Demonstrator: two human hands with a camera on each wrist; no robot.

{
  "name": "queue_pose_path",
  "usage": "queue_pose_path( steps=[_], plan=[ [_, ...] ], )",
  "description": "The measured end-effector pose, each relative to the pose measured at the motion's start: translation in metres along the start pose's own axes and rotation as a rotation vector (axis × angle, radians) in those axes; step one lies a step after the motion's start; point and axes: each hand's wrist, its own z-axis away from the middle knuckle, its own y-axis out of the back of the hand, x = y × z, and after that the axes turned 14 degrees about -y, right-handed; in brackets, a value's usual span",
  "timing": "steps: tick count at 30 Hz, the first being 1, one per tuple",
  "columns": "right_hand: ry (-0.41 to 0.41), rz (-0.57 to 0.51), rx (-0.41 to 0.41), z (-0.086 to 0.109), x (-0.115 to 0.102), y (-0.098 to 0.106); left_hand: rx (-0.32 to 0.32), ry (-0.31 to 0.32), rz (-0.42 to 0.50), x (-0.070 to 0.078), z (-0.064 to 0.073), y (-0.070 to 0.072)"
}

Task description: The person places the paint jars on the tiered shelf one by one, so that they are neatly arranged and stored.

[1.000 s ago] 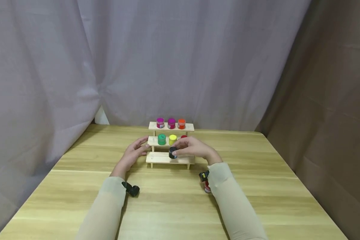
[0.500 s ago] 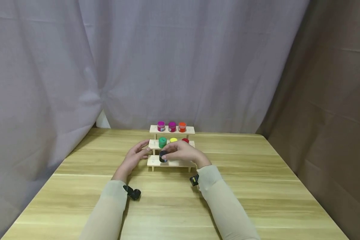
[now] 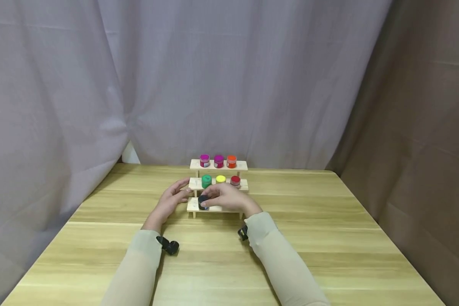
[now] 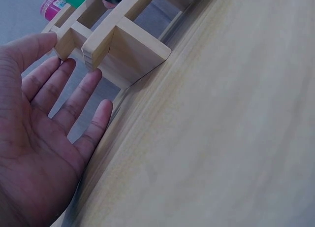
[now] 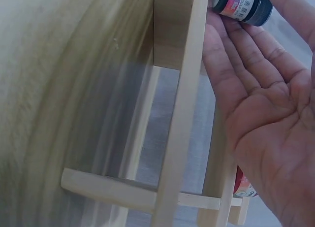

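A three-tier wooden display stand (image 3: 193, 205) stands at the back of the table. My right hand (image 3: 231, 198) holds a small black paint jar (image 3: 202, 203) between thumb and fingers at the left end of the lowest tier. In the right wrist view the black jar (image 5: 241, 4) shows a printed label, its base close against the shelf board; whether it bears weight there I cannot tell. My left hand (image 3: 170, 200) is beside the stand's left end, and in the left wrist view its spread fingers (image 4: 66, 113) reach up to the board ends.
On the middle tier sit green (image 3: 206, 181), yellow (image 3: 220, 179) and red (image 3: 235, 181) jars. Above them are two magenta jars, left (image 3: 204, 160) and right (image 3: 219, 161), and an orange jar (image 3: 231, 161). A grey curtain (image 3: 229, 85) hangs behind the table (image 3: 214, 263).
My right hand has carried the black jar leftward along the lowest tier and slightly down, uncovering the red jar. The left hand stays by the stand's left side.
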Motion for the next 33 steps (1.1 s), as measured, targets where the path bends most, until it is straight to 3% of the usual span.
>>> queue_pose_path(
  steps=[12,33],
  plan=[
    [-0.009,0.028,0.023,-0.0018,-0.0034,0.0019,-0.012,-0.003,0.004,0.0018,-0.0062,0.0003],
    [-0.019,0.057,-0.011,0.0035,-0.0066,0.0029,0.001,0.006,0.012,-0.0003,-0.0019,0.0011]
  ],
)
